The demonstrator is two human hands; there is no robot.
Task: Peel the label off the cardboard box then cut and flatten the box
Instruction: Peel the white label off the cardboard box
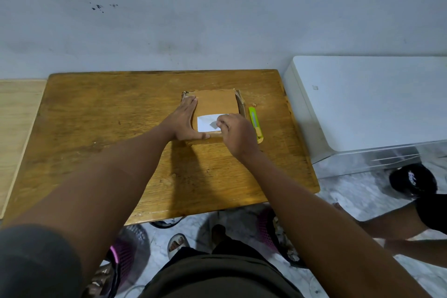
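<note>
Your left hand lies flat, pinning the box near the table's far edge. Your right hand pinches the label's lifted corner; peel low and slowly.

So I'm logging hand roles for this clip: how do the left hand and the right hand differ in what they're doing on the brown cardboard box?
The left hand lies flat and open along the brown cardboard box's left side, pressing it down; the right hand is curled, fingertips pinching a lifted edge of the white paper label. The left touches only cardboard; the right works the label. Both are bare and on the box top.
</note>
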